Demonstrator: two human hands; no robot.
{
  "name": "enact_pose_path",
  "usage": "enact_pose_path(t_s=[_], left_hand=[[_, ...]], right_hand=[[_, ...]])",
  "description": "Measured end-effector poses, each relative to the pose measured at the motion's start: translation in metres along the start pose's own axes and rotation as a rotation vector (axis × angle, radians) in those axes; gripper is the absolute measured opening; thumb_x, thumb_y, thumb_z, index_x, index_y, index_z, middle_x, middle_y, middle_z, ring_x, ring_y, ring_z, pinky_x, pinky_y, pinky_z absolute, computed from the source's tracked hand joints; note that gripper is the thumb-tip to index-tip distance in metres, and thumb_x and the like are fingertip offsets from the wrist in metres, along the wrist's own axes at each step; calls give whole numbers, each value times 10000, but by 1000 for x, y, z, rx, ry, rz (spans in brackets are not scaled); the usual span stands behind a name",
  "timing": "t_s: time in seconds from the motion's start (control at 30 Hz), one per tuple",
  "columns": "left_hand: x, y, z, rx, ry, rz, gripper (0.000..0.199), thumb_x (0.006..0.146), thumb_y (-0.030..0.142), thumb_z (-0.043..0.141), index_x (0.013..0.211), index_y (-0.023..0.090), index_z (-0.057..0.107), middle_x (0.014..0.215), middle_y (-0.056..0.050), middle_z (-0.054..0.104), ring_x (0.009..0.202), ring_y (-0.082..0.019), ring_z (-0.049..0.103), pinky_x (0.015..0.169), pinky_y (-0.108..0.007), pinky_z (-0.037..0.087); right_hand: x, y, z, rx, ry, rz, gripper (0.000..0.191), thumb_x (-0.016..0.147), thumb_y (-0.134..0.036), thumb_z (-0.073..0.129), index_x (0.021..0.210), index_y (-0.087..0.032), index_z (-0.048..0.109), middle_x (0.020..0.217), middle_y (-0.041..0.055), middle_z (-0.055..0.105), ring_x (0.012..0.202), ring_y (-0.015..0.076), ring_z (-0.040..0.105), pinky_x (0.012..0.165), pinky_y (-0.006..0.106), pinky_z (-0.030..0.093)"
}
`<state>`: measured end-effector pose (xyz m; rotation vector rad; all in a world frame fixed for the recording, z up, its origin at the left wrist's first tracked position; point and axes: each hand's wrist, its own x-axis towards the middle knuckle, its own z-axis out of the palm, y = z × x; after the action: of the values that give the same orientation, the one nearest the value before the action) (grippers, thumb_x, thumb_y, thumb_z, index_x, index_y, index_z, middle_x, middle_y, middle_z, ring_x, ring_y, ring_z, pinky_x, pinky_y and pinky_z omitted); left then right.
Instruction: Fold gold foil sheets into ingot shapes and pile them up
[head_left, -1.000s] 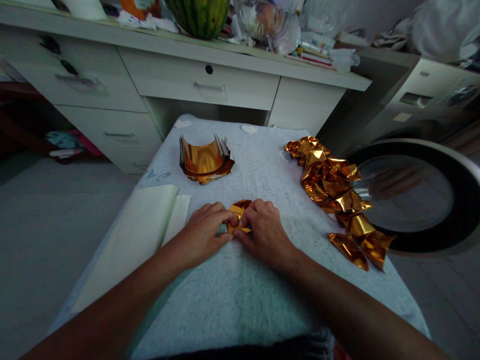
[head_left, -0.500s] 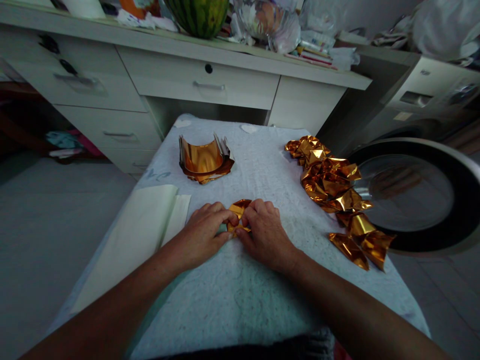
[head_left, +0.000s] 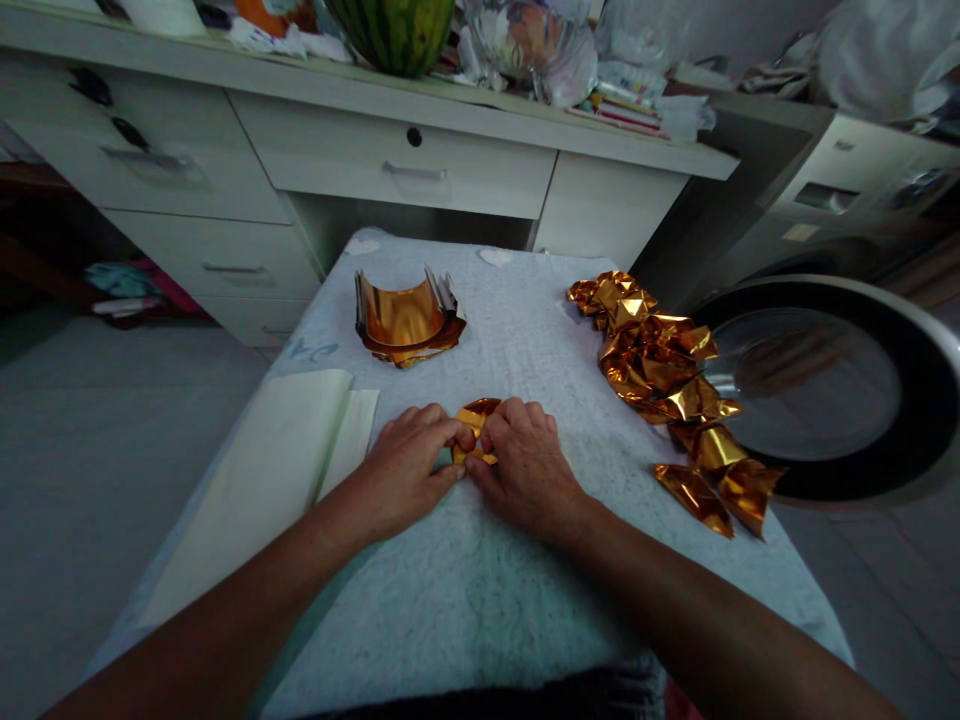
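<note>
A small piece of gold foil paper (head_left: 475, 412) lies on the cloth-covered table between my two hands. My left hand (head_left: 412, 455) pinches its left side between thumb and fingers. On the other side, my right hand (head_left: 529, 460) has its fingers curled over the right part and hides much of it. Beyond them stands a curved stack of gold foil sheets (head_left: 405, 318), its ends bent upward. To the right runs a heap of folded gold foil pieces (head_left: 660, 360). Left of my left hand lie folded pale sheets of paper (head_left: 255, 480).
A white desk (head_left: 487, 185) with drawers stands behind the table, with a watermelon (head_left: 394, 30), a glass bowl and plastic bags on top. At the right, a washing machine's open round door (head_left: 922, 400) reaches close to the table edge.
The view has shifted very slightly. Both hands keep the same pinch on the gold foil, with almost no visible movement of the fingers.
</note>
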<state>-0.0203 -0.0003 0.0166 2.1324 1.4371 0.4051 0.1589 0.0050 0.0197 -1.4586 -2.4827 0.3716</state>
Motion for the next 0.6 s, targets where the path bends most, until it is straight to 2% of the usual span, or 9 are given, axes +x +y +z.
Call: enact_pose_path(t_s=[0.2,0.43,0.6], left_hand=[[0,-1,2,3,0,-3,128,825,221,566,939,228,624,968,-31,569,970,-249,500,860,-413,395],[0,0,2,-9,17,-1,147,805,195,562,936,224,622,968,-28,575,971,-256,510,867,-419,390],[-1,1,1,-3,-2,-9,165,797,190,565,945,222,629,987,-34,582,993,-261,503,888,-429,387]], right_hand=[[0,1,-5,17,-29,20,184,860,-299,567,1000,-180,578,1109,114,537,987,274,451,831,433,385],[-2,15,-15,31,-41,26,441,835,-288,610,1264,-228,525,1132,115,518,1014,280,454,892,462,392],[-2,25,-21,28,-51,24,511,814,-274,617,1310,-238,501,1146,114,507,1027,286,458,901,469,391]])
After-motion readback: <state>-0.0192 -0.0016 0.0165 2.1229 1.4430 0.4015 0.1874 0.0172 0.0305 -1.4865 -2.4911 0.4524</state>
